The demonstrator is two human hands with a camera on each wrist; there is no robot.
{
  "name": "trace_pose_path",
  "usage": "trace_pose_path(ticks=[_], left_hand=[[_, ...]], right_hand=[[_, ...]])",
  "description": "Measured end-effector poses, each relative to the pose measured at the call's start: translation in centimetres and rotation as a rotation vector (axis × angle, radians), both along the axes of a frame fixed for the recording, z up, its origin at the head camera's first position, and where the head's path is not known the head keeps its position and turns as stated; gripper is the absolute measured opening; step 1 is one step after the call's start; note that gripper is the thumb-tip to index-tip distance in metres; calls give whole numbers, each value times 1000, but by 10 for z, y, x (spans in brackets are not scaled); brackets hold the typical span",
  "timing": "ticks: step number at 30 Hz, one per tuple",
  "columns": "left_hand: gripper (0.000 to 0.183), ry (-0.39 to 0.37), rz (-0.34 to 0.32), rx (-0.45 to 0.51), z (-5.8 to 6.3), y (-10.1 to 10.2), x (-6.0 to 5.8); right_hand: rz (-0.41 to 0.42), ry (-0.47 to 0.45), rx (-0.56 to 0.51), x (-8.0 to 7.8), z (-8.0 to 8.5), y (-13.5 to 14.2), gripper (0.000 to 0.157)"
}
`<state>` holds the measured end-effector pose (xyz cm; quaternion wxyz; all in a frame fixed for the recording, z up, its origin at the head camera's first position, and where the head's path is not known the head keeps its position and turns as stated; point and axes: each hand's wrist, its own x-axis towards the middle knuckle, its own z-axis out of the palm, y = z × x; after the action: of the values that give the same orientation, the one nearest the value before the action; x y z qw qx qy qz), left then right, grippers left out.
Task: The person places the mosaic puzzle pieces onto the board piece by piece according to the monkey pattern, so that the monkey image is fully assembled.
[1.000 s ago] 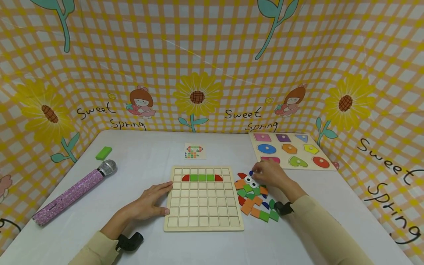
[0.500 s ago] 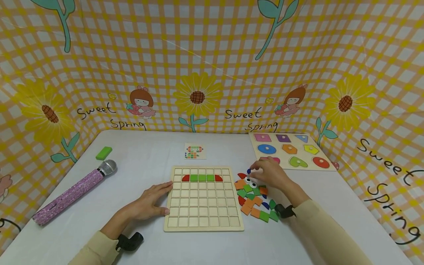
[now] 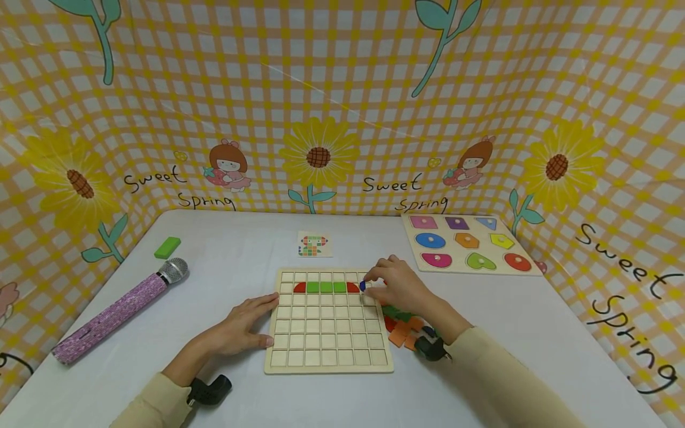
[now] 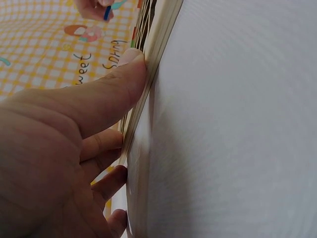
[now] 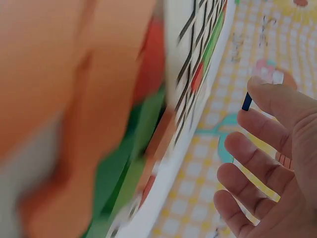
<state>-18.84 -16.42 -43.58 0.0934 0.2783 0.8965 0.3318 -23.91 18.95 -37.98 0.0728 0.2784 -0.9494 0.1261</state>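
Observation:
A pale wooden grid board [image 3: 329,342] lies in the middle of the table. In its second row sit several green squares [image 3: 327,288], with a red rounded piece [image 3: 301,288] at the left end and another red piece [image 3: 352,288] at the right. My left hand [image 3: 241,327] touches the board's left edge, fingers extended, thumb against its side in the left wrist view. Between thumb and index finger, my right hand [image 3: 404,288] pinches a small dark blue piece [image 5: 246,102] over the row's right end. From the head view I cannot tell whether it touches the board.
Loose orange, green and red pieces [image 3: 402,331] lie right of the board, partly hidden under my right forearm. A small pattern card [image 3: 315,244] lies behind the board. A knobbed shape puzzle [image 3: 473,245] stands back right; a pink microphone [image 3: 120,312] and green block [image 3: 168,247] lie left.
My right hand has carried the blue piece leftward from the loose pile to above the board's upper right. My left hand has stayed at the board's edge.

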Motion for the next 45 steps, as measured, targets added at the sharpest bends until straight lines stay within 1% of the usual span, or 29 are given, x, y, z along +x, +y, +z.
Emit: trace_pose_path(ticks=[5, 7, 11, 16, 19, 26, 31, 39, 45], left_hand=[[78, -3, 3, -1, 0, 0, 0], [79, -8, 3, 0, 0, 0, 0], [79, -18, 5, 6, 0, 0, 0], [79, -18, 2, 6, 1, 0, 0], [79, -9, -5, 0, 1, -1, 0], [78, 0, -9, -8, 1, -1, 0], [78, 4, -10, -9, 1, -1, 0], [78, 8, -13, -3, 2, -1, 1], [78, 7, -10, -3, 3, -1, 1]], right_hand=[[69, -13, 9, 0, -3, -34, 22], [102, -4, 20, 0, -5, -48, 21], [148, -19, 21, 0, -7, -74, 20], [140, -93, 28, 0, -5, -101, 19], [128, -114, 43, -2, -5, -114, 19], [116, -85, 74, -6, -8, -132, 18], [106, -91, 94, -8, -12, -140, 19], [98, -66, 153, -9, -16, -144, 22], [100, -50, 159, -10, -17, -144, 20]])
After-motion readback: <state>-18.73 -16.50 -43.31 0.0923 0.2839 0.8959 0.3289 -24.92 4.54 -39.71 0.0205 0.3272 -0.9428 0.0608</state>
